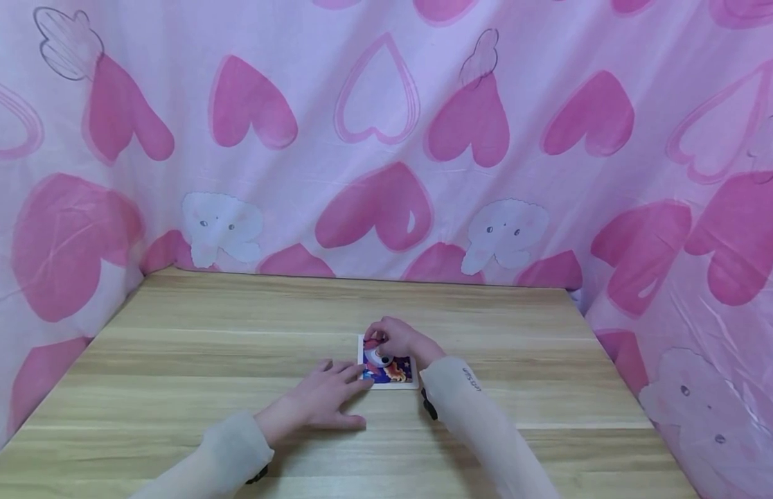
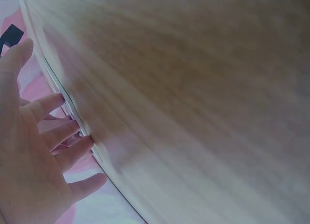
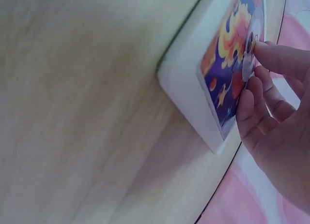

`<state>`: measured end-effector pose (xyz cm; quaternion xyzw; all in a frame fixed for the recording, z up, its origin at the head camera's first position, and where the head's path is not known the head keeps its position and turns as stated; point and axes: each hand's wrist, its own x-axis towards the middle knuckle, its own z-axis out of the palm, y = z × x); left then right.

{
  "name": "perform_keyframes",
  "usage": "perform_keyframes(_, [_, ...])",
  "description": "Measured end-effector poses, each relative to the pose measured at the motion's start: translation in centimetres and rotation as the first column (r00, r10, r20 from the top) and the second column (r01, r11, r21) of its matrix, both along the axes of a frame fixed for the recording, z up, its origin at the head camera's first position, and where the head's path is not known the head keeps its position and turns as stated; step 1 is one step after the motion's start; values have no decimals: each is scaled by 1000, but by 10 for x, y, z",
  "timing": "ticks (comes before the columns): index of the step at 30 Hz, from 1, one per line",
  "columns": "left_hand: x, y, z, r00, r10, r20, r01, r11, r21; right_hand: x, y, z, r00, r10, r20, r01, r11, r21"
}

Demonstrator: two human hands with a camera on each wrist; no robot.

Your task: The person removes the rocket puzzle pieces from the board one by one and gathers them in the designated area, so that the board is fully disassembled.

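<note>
A small flat picture board (image 1: 416, 387) with a white border lies on the wooden table. Its colourful picture (image 3: 224, 96) shows a dark blue sky, stars and orange flame shapes. Over its upper part, my right hand (image 1: 395, 337) bends its fingers and pinches a rounded white picture piece (image 3: 248, 64) between thumb and fingertips, low against the picture. My left hand (image 1: 324, 395) lies palm down beside the board, fingers spread, fingertips touching its left edge. In the left wrist view, the left hand (image 2: 36, 151) shows extended fingers along the board's thin edge.
The wood-grain table (image 1: 237, 326) spreads around the board on all sides. A pink curtain (image 1: 374, 152) with hearts and white cartoon animals hangs behind it and along both sides. Dark straps show at both sleeve cuffs.
</note>
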<state>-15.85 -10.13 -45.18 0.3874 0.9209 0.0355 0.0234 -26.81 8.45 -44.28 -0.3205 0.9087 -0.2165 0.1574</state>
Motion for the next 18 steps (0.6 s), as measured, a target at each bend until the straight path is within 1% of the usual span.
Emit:
perform_keyframes(8, [1,0,0,1000,4,1,-4,1000,3,0,-2,2,1000,-26,6,25,996,81])
perform_keyframes(13, [0,0,-1,1000,1,-9,-1,1000,1,-2,-2,3,1000,-8,3,8,995,97])
perform_keyframes(18, [0,0,-1,1000,7,-7,-7,1000,1,-3,-3,3,999,-19,42,15,995,97])
